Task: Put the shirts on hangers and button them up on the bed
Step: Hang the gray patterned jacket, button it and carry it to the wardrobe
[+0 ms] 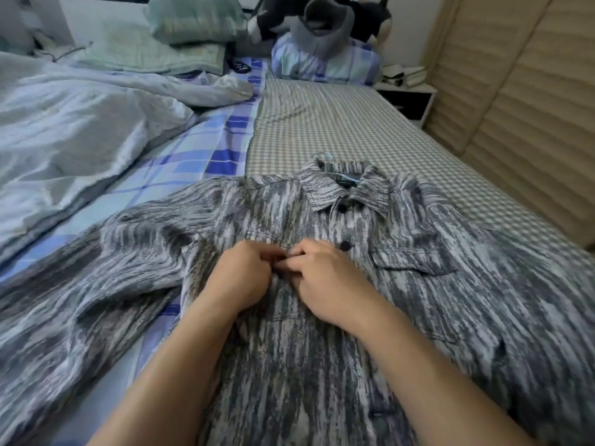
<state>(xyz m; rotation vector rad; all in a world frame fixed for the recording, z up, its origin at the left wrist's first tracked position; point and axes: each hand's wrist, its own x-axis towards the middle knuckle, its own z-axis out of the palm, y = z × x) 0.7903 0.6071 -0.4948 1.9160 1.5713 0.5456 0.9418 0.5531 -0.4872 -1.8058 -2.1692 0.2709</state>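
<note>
A grey and white streaked shirt (pixel 418 300) lies face up on the bed, collar pointing away from me. A pale hanger (pixel 325 160) pokes its hook out of the collar. Two dark buttons below the collar look fastened. My left hand (pixel 241 278) and my right hand (pixel 325 278) meet at the shirt's front placket, at chest height. Both pinch the fabric edges there with curled fingers. The button between my fingertips is mostly hidden.
The bed has a grey checked sheet (pixel 354 123) on the right and a blue plaid sheet (pixel 206 149) on the left. A crumpled pale duvet (pixel 80 123) fills the left side. Pillows and a plush toy (pixel 322 17) lie at the head. A nightstand (pixel 409 98) stands at the far right.
</note>
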